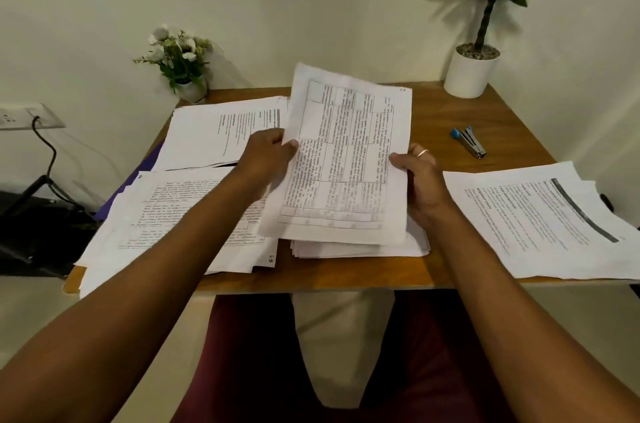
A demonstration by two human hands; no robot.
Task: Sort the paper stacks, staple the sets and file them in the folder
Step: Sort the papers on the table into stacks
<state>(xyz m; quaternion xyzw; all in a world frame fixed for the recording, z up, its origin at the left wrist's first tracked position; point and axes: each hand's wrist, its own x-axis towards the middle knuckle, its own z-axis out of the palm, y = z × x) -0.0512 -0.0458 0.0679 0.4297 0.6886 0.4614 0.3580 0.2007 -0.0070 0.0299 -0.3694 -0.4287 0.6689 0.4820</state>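
A set of printed sheets with tables (346, 152) is lifted and tilted above the middle of the wooden table (460, 121). My left hand (268, 156) pinches its left edge and my right hand (419, 176) grips its right edge. Under it lies a loose white stack (360, 249). More paper stacks lie at the near left (180, 214), the far left (221, 131) and the right (540, 218). A purple folder (121, 194) shows from under the left stacks. A blue and silver stapler (469, 141) lies at the back right.
A small vase of white flowers (180, 59) stands at the table's back left corner and a white pot with a green plant (472, 71) at the back right. A wall socket with a black cable (31, 116) and a dark bag sit left of the table.
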